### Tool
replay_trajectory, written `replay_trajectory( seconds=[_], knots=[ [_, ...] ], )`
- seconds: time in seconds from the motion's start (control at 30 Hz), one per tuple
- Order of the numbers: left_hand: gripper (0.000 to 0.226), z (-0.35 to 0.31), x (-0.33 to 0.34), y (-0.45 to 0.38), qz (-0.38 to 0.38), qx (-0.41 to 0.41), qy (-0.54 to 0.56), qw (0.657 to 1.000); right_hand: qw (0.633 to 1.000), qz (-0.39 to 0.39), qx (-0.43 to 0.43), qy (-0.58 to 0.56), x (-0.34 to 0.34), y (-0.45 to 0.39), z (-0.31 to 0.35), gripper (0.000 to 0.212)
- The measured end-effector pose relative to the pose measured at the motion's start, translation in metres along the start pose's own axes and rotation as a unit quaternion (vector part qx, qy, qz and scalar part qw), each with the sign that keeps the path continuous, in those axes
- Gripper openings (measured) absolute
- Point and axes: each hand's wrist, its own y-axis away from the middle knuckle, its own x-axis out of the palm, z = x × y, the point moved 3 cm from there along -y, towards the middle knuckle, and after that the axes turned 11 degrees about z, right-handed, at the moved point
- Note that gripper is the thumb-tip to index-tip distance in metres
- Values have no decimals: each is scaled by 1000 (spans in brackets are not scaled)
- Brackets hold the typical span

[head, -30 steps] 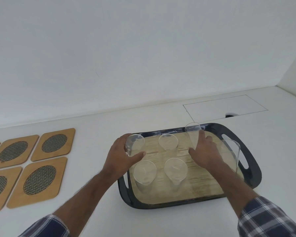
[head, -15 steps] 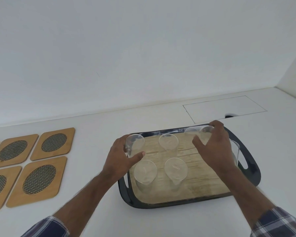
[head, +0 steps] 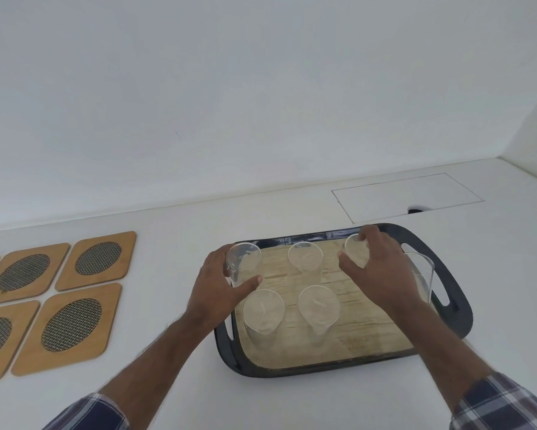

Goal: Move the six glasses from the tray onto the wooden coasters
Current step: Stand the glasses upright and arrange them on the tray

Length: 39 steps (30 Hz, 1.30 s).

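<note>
A dark tray (head: 453, 308) with a wood-look floor holds several clear glasses. My left hand (head: 219, 287) wraps the back-left glass (head: 244, 263), thumb across its front. My right hand (head: 378, 268) grips the back-right glass (head: 355, 252) from above and the side. Three glasses stand free: back-middle glass (head: 305, 257), front-left glass (head: 263, 311), front-middle glass (head: 319, 307). A tall glass (head: 422, 274) stands at the tray's right, partly hidden by my right hand. Several wooden coasters (head: 74, 327) with mesh ovals lie to the left on the white counter.
A rectangular hatch outline (head: 406, 197) with a small dark hole (head: 416, 209) sits in the counter behind the tray. A white wall runs along the back and at the right. Bare counter (head: 168, 249) separates tray and coasters.
My right hand moved from the tray's middle to the back-right glass and closed around it. My left hand stayed wrapped on the back-left glass.
</note>
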Motion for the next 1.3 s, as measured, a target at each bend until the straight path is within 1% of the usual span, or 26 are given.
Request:
replay_trajectory(
  seconds=[0.4, 0.47, 0.57, 0.63, 0.7, 0.8, 0.9, 0.97, 1.0, 1.13, 1.23, 1.3],
  knots=[
    [71, 6, 1, 2, 6, -22, -1, 1000, 999, 30, 8, -25, 10, -9, 5, 46],
    [72, 6, 1, 2, 8, -24, 1, 1000, 999, 32, 11, -28, 10, -8, 5, 51],
    [72, 7, 2, 3, 11, -28, -2, 1000, 999, 40, 16, -30, 8, -6, 3, 69],
    [72, 8, 2, 3, 13, -30, -2, 999, 999, 21, 22, -42, 0, -2, -1, 78],
    [72, 9, 2, 3, 13, -32, -2, 999, 998, -24, 23, -47, -9, 1, -6, 77],
    [72, 9, 3, 3, 14, -32, -6, 999, 994, -103, 35, -10, -20, 7, -17, 67],
    [71, 10, 3, 3, 13, -29, -12, 999, 987, -130, 90, 40, -24, 11, -32, 50],
    [71, 10, 3, 3, 14, -30, -12, 999, 981, -124, 124, 82, -21, 14, -42, 37],
    [70, 11, 2, 2, 15, -30, -12, 999, 979, -110, 143, 96, -19, 16, -46, 36],
    [69, 10, 3, 2, 17, -28, -13, 999, 970, -35, 203, 128, -11, 23, -53, 52],
    [70, 11, 3, 2, 17, -27, -11, 999, 967, -9, 216, 133, -10, 25, -50, 62],
    [70, 12, 3, 2, 17, -29, -12, 999, 961, 6, 247, 125, -11, 26, -50, 68]
  ],
)
